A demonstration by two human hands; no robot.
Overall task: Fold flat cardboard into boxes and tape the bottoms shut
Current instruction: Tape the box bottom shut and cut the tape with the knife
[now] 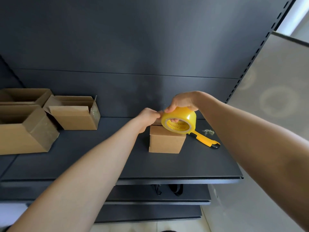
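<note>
Brown cardboard already folded into a small box (165, 139), standing closed face up on the shelf (100, 156), near the middle and just beside a yellow knife (204, 138). Folding of this one done, then; taping only starting.

Right grip (183, 101) curled round a yellow tape roll (178, 120), fingers through the core and thumb over the outside, holding it just above the far top edge of the box. Left grip (148, 117) pressed together at the roll's near side, seemingly pinching the tape end (160, 114); too small to say for certain.

No strip seen across the top seam yet, though partly hidden behind the roll. Left to do here, by judgement: pull tape out, lay it over the seam, press it down, cut it with the knife.

Further left on the shelf, well apart, three more boxes. A near one (25, 129) and a middle one (73, 114), both showing a glossy film on the right-hand face, so probably taped and finished. A back one (21, 96) open, bottom out of sight.

Small tape scrap (208, 131) beyond the knife. No flat cardboard in view, so hard to judge the number remaining.
</note>
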